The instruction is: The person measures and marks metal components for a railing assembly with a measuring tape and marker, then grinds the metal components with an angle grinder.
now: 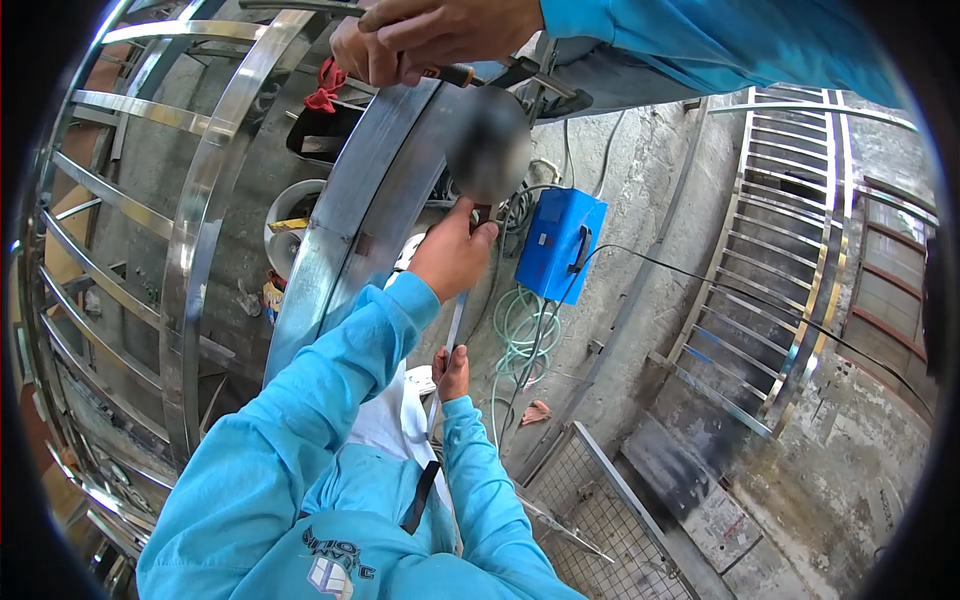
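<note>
A narrow, pale grey strip (457,318), held slightly aslant.

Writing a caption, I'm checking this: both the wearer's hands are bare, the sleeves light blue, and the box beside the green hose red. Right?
Not quite: the box is blue, not red, as the head view shows. The left hand and right hand are bare, the sleeves light blue, and the box is beside the green hose.

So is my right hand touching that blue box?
Apart. The head view shows your right hand clear of the blue box, with floor visible between them.
</note>
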A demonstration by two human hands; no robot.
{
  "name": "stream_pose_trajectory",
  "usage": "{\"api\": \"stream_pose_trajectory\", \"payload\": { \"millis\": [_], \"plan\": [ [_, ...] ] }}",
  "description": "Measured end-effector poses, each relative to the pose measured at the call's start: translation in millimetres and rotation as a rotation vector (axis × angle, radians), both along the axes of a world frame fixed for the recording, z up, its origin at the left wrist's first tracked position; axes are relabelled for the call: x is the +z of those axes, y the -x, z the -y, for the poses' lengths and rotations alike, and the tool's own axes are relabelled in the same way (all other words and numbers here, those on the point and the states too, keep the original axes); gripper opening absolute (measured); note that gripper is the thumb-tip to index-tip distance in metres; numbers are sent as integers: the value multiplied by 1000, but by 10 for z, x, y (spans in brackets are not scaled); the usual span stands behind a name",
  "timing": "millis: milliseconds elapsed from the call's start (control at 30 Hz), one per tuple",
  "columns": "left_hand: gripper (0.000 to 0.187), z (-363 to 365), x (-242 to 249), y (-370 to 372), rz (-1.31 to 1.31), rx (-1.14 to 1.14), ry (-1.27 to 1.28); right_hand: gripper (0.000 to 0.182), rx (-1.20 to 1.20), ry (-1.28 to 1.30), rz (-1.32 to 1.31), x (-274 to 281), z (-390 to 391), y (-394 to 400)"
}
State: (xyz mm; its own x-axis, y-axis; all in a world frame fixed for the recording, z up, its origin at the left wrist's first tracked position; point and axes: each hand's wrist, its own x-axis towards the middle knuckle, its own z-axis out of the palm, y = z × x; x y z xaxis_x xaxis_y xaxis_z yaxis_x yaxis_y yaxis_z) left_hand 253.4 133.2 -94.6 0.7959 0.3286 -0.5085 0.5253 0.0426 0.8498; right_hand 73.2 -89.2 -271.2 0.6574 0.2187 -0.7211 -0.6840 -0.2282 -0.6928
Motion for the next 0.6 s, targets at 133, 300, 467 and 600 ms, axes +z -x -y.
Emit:
{"api": "stream_pose_trajectory", "payload": {
  "millis": [133, 300, 467, 600],
  "plan": [
    [35, 19, -54, -9, 12, 3, -6, 88, 32, 2, -2, -59, 24, -11],
    [36, 40, -35, -38, -2, -24, -24, 89, 26, -36, 4, -48, -3, -71],
    [39, 9, 85, -95, -20, -22, 5, 90, -12, -35, 5, -40, -84, -133],
    [39, 1, 81, -60, 29, -29, 4, 91, 8, -9, 49, -41, -90, -98]
  ]
}}
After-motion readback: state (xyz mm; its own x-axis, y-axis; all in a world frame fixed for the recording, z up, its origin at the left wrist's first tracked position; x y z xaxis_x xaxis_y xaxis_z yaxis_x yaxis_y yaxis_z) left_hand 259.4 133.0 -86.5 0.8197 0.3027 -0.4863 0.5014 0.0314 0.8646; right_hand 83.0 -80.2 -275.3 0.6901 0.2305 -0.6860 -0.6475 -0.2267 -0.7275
